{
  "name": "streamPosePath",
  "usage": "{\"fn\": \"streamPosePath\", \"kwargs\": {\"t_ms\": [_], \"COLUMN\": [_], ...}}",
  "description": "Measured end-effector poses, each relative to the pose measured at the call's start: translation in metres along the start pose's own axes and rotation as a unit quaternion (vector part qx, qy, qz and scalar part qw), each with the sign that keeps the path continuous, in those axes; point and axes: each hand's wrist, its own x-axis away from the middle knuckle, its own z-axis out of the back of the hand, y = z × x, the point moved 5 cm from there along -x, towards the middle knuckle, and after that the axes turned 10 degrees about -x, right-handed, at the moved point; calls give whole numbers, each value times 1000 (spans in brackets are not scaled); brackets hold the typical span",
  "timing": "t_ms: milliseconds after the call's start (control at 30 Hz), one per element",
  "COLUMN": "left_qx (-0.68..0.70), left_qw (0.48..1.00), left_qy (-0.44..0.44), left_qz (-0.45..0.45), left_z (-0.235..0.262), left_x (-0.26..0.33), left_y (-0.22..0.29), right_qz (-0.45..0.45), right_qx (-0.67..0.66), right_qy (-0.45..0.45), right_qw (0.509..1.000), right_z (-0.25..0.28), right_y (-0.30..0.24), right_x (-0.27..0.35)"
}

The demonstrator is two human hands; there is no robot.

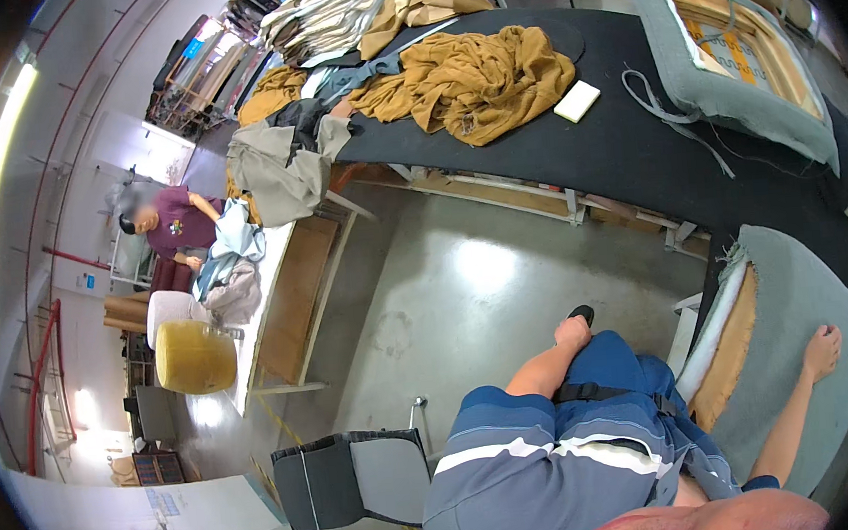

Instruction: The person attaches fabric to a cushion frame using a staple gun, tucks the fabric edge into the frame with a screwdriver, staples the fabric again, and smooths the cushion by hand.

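My left hand (573, 333) rests on my knee, above the blue shorts. Its fingers curl downward and are mostly hidden, and no object shows in it. On the right, my right hand (822, 351) lies closed on top of a grey-green upholstered panel (794, 286). What its fingers hold, if anything, is hidden. The panel leans beside me against the black table; its near side shows a bare tan board edge (730, 351) and pale padding under loose fabric.
A black-covered table (613, 140) holds mustard fabric (494, 75), a pale block (578, 101), a grey strap (666, 111) and an upholstered frame (736, 51) with springs. A chair (356, 480) stands at lower left. Another person (177, 225) handles fabric at a white table (271, 287).
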Motion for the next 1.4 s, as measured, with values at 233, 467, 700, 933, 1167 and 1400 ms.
{"fn": "streamPosePath", "kwargs": {"t_ms": [233,467,700,933,1167,1400], "left_qx": [42,20,12,-9,-29,-42], "left_qw": [997,999,999,997,997,996], "left_qy": [-37,-40,-42,-56,-65,-78], "left_qz": [45,6,-1,-47,-39,-33], "left_z": [-7,-2,-13,-10,-10,-3], "left_x": [-1,1,-8,-13,-16,-9], "left_y": [-18,-11,0,33,34,25], "right_qz": [-9,30,62,67,33,19], "right_qx": [6,-20,-39,-26,-38,-27], "right_qy": [-3,13,16,26,24,30], "right_qw": [1000,999,997,997,998,999], "right_z": [-6,-12,-6,-6,-5,-3], "right_y": [2,15,7,14,7,5], "right_x": [-2,-10,-6,-7,3,7]}}
